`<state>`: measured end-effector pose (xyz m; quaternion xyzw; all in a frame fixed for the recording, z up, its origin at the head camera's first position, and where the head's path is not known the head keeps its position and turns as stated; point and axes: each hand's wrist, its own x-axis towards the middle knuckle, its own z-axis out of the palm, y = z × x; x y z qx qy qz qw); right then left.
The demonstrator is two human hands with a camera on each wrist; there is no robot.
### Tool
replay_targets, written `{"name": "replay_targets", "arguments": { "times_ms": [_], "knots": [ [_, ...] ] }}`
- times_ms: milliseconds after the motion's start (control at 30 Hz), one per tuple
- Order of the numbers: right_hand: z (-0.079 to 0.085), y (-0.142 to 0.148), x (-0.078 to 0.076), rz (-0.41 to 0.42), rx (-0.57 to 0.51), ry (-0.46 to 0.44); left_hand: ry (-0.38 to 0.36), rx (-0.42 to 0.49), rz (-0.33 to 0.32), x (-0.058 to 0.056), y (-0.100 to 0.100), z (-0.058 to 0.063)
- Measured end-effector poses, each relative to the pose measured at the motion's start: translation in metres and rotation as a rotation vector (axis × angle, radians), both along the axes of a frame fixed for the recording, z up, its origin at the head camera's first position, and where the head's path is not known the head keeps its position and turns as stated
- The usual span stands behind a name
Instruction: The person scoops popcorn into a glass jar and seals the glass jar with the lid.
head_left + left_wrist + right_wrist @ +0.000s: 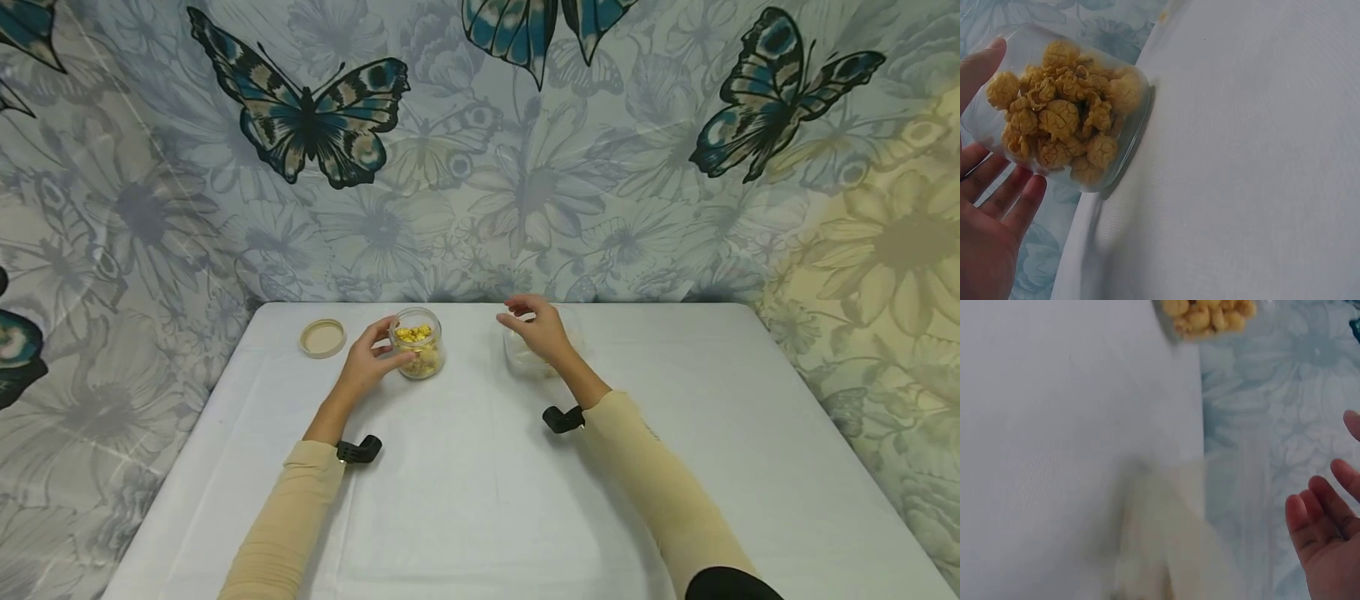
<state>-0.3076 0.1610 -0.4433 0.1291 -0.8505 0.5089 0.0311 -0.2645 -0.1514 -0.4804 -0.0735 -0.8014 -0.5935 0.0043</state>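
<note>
A clear jar (422, 360) part-filled with yellow popcorn (1060, 119) stands upright near the back edge of the table, its mouth uncovered. My left hand (366, 364) holds it from the left, the thumb at the near side and the fingers round the other. To the right of the jar lies a translucent plastic bag (525, 360), blurred in the right wrist view. Over this bag hovers my right hand (542, 332), its fingers loosely bent with nothing between them.
A round lid (322, 338) with a gold-coloured rim lies left of the jar. White cloth covers the table (465, 492). Behind its back edge hangs a butterfly-patterned fabric (540, 208). Each wrist carries a black camera.
</note>
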Motion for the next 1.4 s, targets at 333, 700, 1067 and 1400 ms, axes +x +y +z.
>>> {"name": "replay_targets", "arguments": {
  "times_ms": [333, 700, 1067, 1400],
  "knots": [
    [-0.001, -0.045, 0.003, 0.129, 0.001, -0.084, -0.018, -0.01, -0.004, 0.011, 0.002, 0.023],
    [-0.015, -0.071, 0.007, 0.267, -0.046, -0.156, 0.02, -0.006, 0.003, 0.001, -0.006, 0.002],
    [-0.032, -0.093, 0.01, 0.292, -0.123, -0.222, 0.001, 0.004, 0.002, 0.003, -0.009, -0.001],
    [-0.034, -0.105, 0.011, 0.276, -0.16, -0.227, 0.023, -0.007, -0.004, 0.002, -0.013, -0.004]
  ]
}}
